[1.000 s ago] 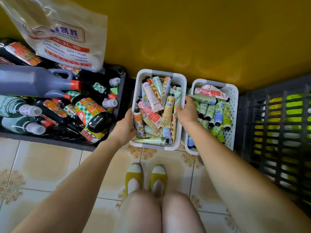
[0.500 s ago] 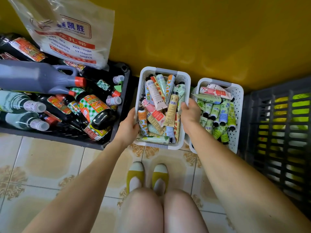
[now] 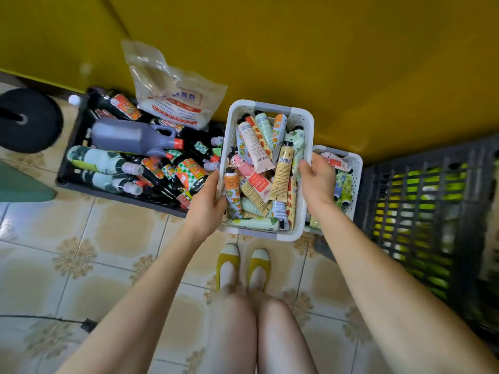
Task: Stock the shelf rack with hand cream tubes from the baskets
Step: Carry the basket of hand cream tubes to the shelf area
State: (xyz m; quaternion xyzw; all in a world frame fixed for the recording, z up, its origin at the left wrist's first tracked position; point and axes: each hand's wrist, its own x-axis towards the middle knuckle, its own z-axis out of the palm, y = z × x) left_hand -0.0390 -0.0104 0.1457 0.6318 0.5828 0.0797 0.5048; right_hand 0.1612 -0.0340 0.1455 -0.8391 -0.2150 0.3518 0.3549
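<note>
Both hands are on the white basket (image 3: 235, 117). The left hand (image 3: 208, 203) grips its left rim, fingers (image 3: 220, 184) curled over the edge. The right hand (image 3: 317, 182) grips the right rim, fingers (image 3: 305, 166) hooked inside against the contents.

We count the basket heaped full of hand cream tubes (image 3: 255, 147), jumbled at all angles. Just right of it, partly hidden behind its right wall, we see a second basket (image 3: 353, 163) with more tubes.

Left of the white basket is a black crate (image 3: 70, 182) packed with bottles (image 3: 132, 136). A plastic bag (image 3: 175, 101) leans on the yellow wall (image 3: 324, 49) behind that. Well right of the white basket stands a dark slatted crate (image 3: 421, 211). Nearer us than the basket, yellow shoes (image 3: 243, 265) stand on the tiled floor (image 3: 121, 233).
</note>
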